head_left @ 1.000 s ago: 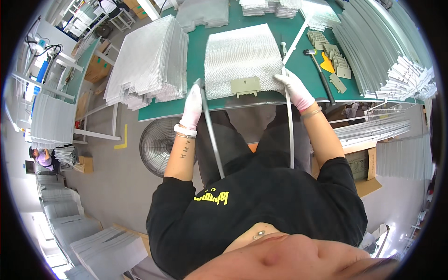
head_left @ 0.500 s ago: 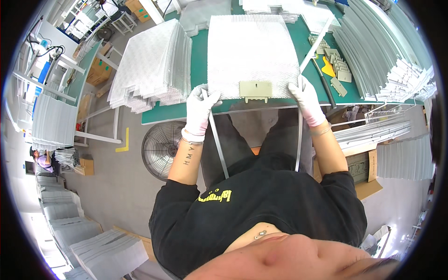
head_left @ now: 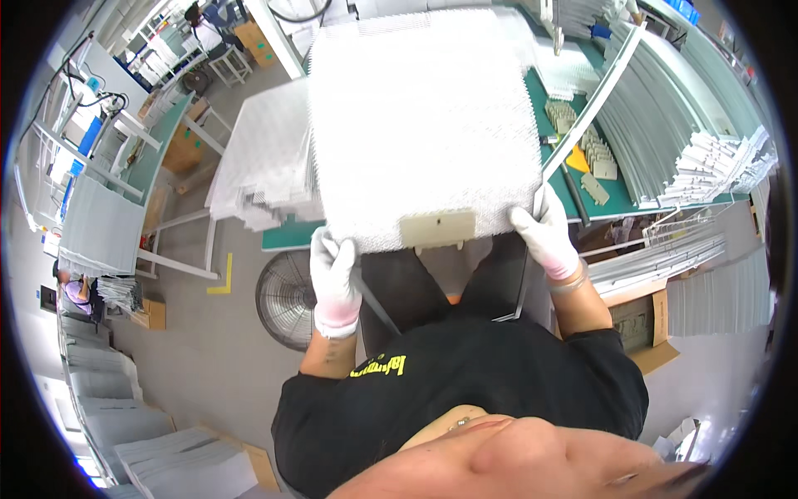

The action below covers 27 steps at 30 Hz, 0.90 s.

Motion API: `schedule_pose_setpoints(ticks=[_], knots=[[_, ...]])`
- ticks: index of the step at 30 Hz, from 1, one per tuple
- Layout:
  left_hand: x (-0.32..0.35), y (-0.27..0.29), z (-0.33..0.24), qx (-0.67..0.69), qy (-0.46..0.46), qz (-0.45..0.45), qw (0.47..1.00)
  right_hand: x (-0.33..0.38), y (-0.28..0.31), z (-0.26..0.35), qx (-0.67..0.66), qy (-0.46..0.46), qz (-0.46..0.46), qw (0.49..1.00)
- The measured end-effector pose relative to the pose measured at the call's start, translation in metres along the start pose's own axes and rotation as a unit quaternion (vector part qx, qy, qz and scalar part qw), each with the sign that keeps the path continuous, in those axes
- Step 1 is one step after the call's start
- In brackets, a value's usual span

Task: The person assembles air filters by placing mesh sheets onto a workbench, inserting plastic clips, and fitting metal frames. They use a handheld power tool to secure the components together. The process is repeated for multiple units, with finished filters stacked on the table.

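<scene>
Gloved left hand and right hand grip closed the near corners of mesh panel raised above green bench; thin metal strips under it may probably slip.

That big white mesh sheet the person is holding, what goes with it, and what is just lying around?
In use:
mesh sheet
left hand and right hand, each gripping a near corner
beige clip on its near edge

Lying about:
mesh stack on the bench
beige clips
metal strips
floor fan
</scene>
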<state>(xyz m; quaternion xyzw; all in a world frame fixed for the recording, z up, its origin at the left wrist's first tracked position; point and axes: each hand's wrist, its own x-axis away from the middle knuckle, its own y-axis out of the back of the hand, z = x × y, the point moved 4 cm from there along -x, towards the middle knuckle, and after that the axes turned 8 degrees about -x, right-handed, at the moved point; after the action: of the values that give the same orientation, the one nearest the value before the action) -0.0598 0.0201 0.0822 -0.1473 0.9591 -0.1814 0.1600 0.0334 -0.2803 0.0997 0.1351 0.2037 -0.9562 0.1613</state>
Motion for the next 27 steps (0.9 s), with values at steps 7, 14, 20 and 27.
schedule_pose_setpoints(ticks=[7, 14, 20, 27], knots=[[-0.060, -0.014, -0.055, -0.138, -0.133, -0.026, 0.981, -0.054, -0.029, 0.064, 0.083, 0.094, -0.007, 0.992], [-0.164, -0.040, -0.049, -0.180, -0.182, 0.070, 0.964, -0.121, -0.011, 0.072, 0.113, 0.214, -0.064, 0.968], [-0.164, -0.057, -0.026, -0.104, -0.175, 0.100, 0.974, -0.126, 0.007, 0.047, 0.046, 0.217, -0.066, 0.973], [-0.161, -0.055, -0.009, -0.187, -0.135, 0.036, 0.972, -0.118, 0.006, 0.042, 0.150, 0.329, -0.123, 0.924]])
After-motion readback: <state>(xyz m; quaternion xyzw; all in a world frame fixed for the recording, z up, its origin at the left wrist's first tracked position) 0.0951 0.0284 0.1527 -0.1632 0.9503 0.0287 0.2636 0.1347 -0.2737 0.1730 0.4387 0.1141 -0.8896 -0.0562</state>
